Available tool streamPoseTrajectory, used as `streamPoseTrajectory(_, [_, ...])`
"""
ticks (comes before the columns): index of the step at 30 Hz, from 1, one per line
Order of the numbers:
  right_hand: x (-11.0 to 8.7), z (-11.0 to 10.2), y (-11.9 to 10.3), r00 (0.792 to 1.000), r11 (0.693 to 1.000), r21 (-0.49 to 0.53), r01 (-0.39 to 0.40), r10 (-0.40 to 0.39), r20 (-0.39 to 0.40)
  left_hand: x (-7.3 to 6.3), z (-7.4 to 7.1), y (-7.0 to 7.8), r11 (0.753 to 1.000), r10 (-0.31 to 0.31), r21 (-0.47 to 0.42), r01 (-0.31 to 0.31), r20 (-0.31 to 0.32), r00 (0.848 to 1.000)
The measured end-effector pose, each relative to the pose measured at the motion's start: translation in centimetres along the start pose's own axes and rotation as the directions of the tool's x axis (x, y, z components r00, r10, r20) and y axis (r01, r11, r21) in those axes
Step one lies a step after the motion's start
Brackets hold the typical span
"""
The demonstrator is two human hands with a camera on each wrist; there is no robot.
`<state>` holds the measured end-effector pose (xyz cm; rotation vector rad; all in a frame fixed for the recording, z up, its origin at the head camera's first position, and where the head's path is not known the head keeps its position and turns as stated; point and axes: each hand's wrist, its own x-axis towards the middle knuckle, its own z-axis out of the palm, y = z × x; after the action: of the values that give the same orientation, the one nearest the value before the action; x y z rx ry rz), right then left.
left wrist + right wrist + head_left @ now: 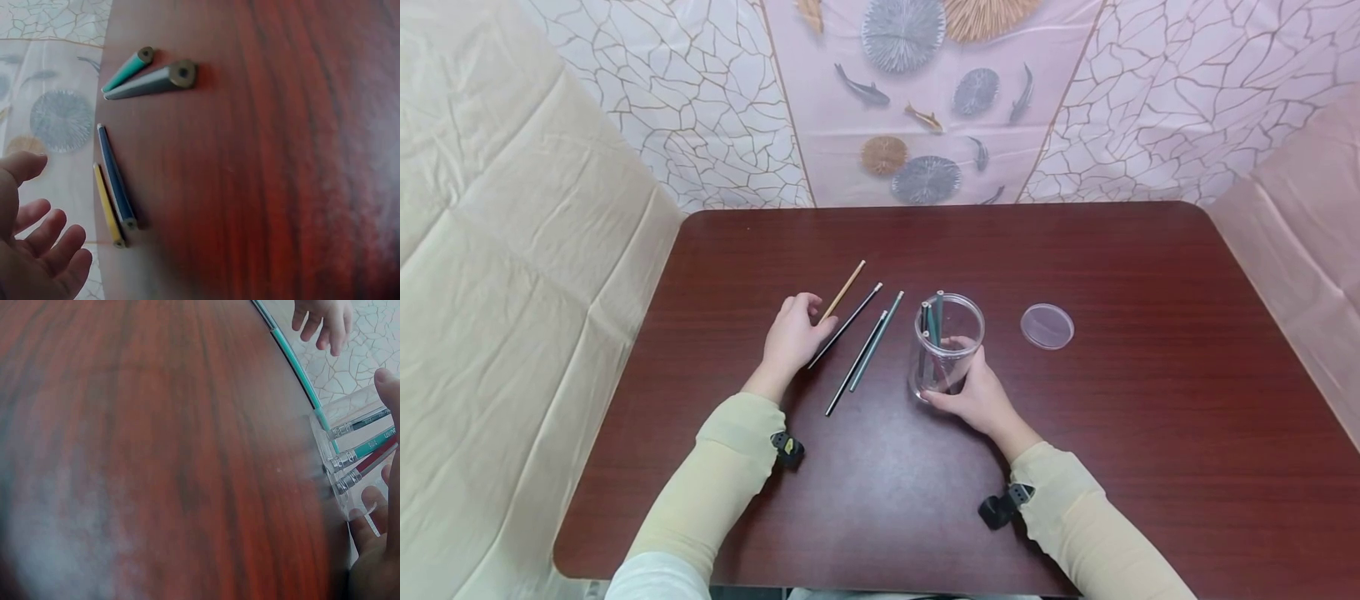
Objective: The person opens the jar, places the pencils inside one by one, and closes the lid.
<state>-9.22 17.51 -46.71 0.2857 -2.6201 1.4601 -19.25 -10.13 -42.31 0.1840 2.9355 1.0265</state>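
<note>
My left hand (792, 333) hovers beside a yellow pencil (842, 290), its fingers loosely bent. In the left wrist view that hand appears apart from the pencils, with nothing in its fingers. Just right of it lies a dark blue pencil (116, 175). Farther right, a black pencil (856, 364) and a green pencil (876, 342) lie close together. My right hand (977, 396) grips a clear plastic jar (952, 353) around its side, standing upright on the table. Several pencils stand inside it, including a teal pencil (369, 447) and a red pencil (369, 469), eraser ends down.
A round clear lid (1047, 326) lies flat on the table to the right of the jar. The dark red-brown table (1150, 400) reaches back to a patterned cloth (925, 100); pale fabric hangs at both sides.
</note>
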Motion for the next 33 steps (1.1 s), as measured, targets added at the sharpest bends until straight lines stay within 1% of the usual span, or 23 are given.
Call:
streamPoseTrajectory(9, [0.0,0.0,0.1,1.000,1.000,0.005,-0.013,0.013,0.000,0.0,0.3,-0.6,0.998,-0.035,0.060,0.032,0.046,0.998])
streamPoseTrajectory(14, [0.0,-0.1,0.1,1.000,1.000,-0.003,-0.017,0.017,0.004,0.1,0.5,-0.7,0.995,-0.065,0.074,0.059,0.075,0.995])
streamPoseTrajectory(17, [0.0,-0.1,0.1,1.000,1.000,-0.006,-0.013,0.013,0.003,0.2,0.5,-0.8,0.995,-0.071,0.081,0.064,0.086,0.994])
streamPoseTrajectory(25, [0.0,-0.1,0.1,1.000,1.000,0.000,-0.007,0.007,0.001,0.3,0.7,-1.3,0.992,-0.084,0.103,0.074,0.087,0.993])
streamPoseTrajectory(33, [0.0,0.0,0.0,1.000,1.000,-0.002,0.006,-0.006,0.010,0.4,0.9,-1.6,0.988,-0.082,0.137,0.069,0.091,0.992])
